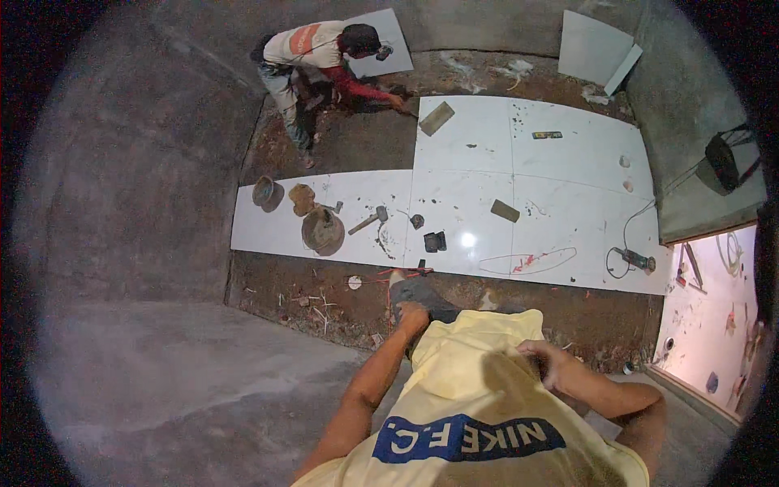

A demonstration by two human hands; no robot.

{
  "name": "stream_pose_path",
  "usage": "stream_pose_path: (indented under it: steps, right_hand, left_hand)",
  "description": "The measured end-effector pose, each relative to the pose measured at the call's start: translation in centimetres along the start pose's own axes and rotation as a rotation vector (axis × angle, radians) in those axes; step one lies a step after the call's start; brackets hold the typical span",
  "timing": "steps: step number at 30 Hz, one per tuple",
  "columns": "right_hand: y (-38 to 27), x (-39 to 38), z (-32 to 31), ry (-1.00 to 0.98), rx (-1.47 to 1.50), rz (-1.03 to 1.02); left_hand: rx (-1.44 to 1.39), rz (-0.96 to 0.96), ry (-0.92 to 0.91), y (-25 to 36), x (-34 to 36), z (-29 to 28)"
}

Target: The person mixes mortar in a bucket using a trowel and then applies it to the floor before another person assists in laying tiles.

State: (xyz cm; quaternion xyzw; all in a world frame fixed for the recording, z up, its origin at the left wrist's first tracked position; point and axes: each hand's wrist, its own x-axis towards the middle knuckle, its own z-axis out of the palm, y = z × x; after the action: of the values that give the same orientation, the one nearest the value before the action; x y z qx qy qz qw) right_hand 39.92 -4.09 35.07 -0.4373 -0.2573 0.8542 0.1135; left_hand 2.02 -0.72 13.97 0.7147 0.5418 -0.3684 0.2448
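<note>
My left hand [414, 316] rests on the dark trouser leg [428, 299] over my bent knee, its fingers lying loosely and holding nothing I can see. At the side of my yellow shirt [471, 357], my right hand [552, 362] is curled in close to the cloth. Its fingertips are partly hidden, and what they hold, if anything, does not show. Ahead of my knee lie white floor tiles [471, 191]. On them are a mallet [370, 219], a small black object [435, 242] and a round mortar-stained basin [323, 233].
At the far left a co-worker [312, 57] bends over the bare bed, one hand at the tile edge. A bucket [268, 194], a flat block [437, 118] and a corded power tool [638, 260] sit on the tiles. Loose tiles [595, 49] lean on the back wall.
</note>
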Motion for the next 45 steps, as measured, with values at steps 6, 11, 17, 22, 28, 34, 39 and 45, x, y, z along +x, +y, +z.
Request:
stream_pose_path:
  steps: [6,11,17,22,28,34,39,45]
  right_hand:
    - [-0.9,-0.5,0.3,-0.102,0.084,0.055]
    - [-1.0,-1.5,-0.1,-0.17,0.131,0.03]
    - [-1.3,-1.1,0.3,-0.271,0.141,0.004]
    - [5.7,3.0,-3.9,-0.144,0.022,0.033]
    - [0.6,0.8,1.2,0.008,-0.146,-0.224]
    - [2.5,1.6,0.5,0.139,0.081,0.09]
    - [5.1,2.5,-1.5,0.133,-0.089,-0.053]
    - [4.3,2.0,-1.0,0.044,-0.214,-0.181]
  left_hand:
    - [-0.201,0.007,0.417,-2.2,0.6,5.1]
    - [0.038,-0.114,0.111,-1.0,-0.3,2.6]
    - [-0.112,-0.092,0.141,-1.8,-1.4,2.0]
    - [-0.048,0.046,0.28,-0.4,-3.1,-0.7]
    - [-0.067,0.044,0.248,-1.2,-2.0,0.7]
    - [-0.123,0.021,0.344,-1.3,-1.8,1.7]
    - [-0.077,0.005,0.281,-1.2,-0.9,2.0]
    - [-0.083,0.037,0.332,-2.3,-0.4,4.3]
